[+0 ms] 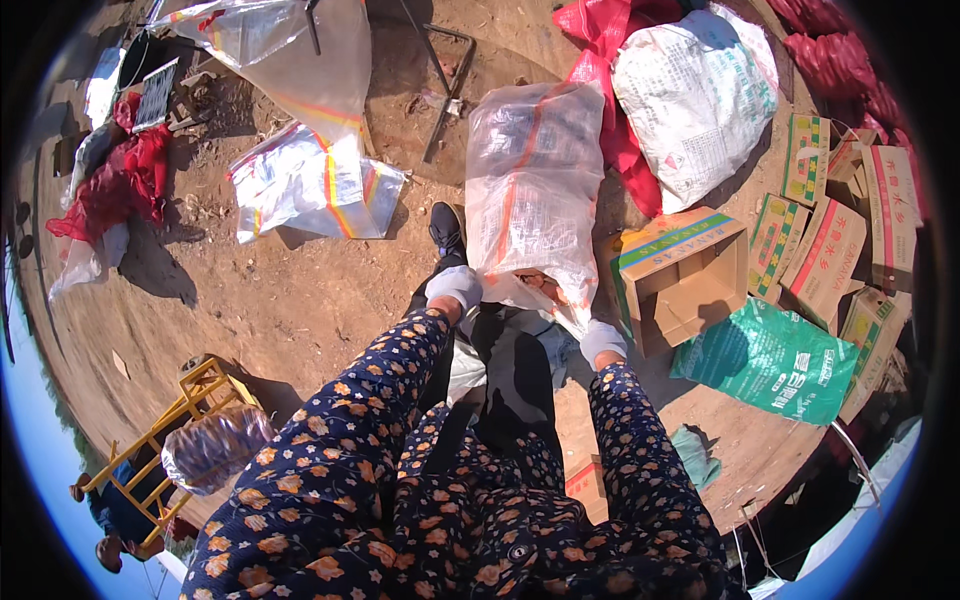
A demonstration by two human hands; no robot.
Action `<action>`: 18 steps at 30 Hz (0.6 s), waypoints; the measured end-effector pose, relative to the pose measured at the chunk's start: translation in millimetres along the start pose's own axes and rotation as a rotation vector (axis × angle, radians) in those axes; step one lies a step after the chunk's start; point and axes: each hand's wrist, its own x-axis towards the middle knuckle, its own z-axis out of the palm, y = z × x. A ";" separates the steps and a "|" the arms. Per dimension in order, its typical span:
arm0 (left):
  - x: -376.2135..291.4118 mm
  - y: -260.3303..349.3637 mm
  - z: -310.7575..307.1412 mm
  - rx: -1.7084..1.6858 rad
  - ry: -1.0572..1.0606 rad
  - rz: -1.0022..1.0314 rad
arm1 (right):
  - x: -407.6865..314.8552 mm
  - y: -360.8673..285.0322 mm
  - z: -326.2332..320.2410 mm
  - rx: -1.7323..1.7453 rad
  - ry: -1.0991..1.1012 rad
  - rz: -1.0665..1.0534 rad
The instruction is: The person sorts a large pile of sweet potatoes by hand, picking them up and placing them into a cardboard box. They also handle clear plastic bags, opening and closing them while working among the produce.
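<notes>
A large translucent woven plastic sack (532,180) with an orange stripe lies on the dirt ground before me, full, its mouth towards my feet. Reddish-brown contents (546,285) show in the opening. My left hand (455,288), in a white glove, grips the mouth's left corner. My right hand (602,339), gloved too, pulls the right corner into a taut, twisted point. A dark shoe (446,226) stands against the sack's left side.
Right of the sack are an open banana carton (690,281), a green sack (772,364), several more cartons (825,240) and a full white sack (697,105). Clear plastic sacks (315,180) lie ahead left. A person (124,517) is near a yellow cart (161,450) at lower left.
</notes>
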 end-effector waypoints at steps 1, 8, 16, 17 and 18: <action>-9.3 -8.0 19.2 0.080 -0.147 0.033 | -3.2 9.9 18.8 -0.013 -0.037 0.024; -53.2 -42.0 144.2 0.177 -0.295 -0.085 | -14.6 61.8 131.3 0.154 -0.099 0.058; -29.0 -68.2 194.4 0.151 -0.275 -0.068 | 44.8 59.6 186.6 0.234 -0.157 0.067; -31.5 -69.1 192.7 0.134 -0.270 -0.052 | 48.4 58.3 189.8 0.235 -0.109 0.060; -36.2 -68.0 189.4 0.121 -0.237 -0.033 | 51.5 55.9 190.8 0.242 -0.110 0.078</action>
